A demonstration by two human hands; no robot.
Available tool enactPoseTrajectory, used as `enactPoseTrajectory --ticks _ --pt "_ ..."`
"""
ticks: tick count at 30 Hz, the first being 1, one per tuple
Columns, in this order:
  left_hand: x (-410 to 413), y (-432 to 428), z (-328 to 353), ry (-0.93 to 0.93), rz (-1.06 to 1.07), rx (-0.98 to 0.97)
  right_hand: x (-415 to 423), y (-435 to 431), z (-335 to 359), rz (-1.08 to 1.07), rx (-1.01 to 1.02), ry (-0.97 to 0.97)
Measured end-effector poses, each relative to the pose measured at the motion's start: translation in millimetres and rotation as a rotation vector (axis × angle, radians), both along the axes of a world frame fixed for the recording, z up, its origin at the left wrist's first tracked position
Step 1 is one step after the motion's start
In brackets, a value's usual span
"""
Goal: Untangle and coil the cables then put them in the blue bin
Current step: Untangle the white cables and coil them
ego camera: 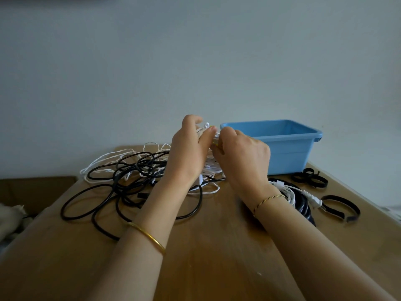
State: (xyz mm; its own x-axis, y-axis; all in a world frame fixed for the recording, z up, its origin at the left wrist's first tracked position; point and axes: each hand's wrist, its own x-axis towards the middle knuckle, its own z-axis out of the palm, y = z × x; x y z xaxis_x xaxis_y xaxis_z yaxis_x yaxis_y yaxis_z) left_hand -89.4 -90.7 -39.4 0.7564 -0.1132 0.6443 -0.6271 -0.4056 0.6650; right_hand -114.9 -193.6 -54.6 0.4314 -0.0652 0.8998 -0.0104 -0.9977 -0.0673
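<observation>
While cables [138, 170] sprawl on the wooden table [206, 268], a pale wall [195, 61] rises behind

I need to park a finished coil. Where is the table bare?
The table is bare along its near edge, between the forearms. Crowded: the cable tangle left of the left hand; bundled cables and black straps right of the right hand, by the blue bin.

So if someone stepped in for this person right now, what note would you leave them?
Left hand and right hand both grip a bunch of white cable, raised before the blue bin.
Black cable lies tangled with more white on the table, left.
Done: coiled white and black bundles beside the right wrist, not binned.
Black straps lie far right.
Left: coil the white, untangle the black, bin everything.
</observation>
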Motion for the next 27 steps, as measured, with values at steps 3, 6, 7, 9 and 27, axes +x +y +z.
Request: enactPoseTrajectory --ticks 3,6,7,9,27 --pt "2.4 3.6 1.5 0.008 0.012 -0.031 1.7 -4.4 -0.2 0.052 -0.017 0.009" --pt "5.0 5.6 1.5 0.029 -0.001 -0.081 2.3 -6.0 -1.1 0.08 -0.051 -0.033" --pt "6.0 6.1 1.3 0.035 -0.007 -0.09 2.5 -6.0 -1.7 0.1 -0.063 -0.051" --pt "7.9 7.1 1.0 0.045 -0.014 -0.101 1.9 -4.4 -2.3 0.154 -0.058 -0.068" --pt "8.5 4.0 -2.1 0.07 -0.211 -0.05 -3.2 -22.3 17.6 0.422 0.396 0.427"
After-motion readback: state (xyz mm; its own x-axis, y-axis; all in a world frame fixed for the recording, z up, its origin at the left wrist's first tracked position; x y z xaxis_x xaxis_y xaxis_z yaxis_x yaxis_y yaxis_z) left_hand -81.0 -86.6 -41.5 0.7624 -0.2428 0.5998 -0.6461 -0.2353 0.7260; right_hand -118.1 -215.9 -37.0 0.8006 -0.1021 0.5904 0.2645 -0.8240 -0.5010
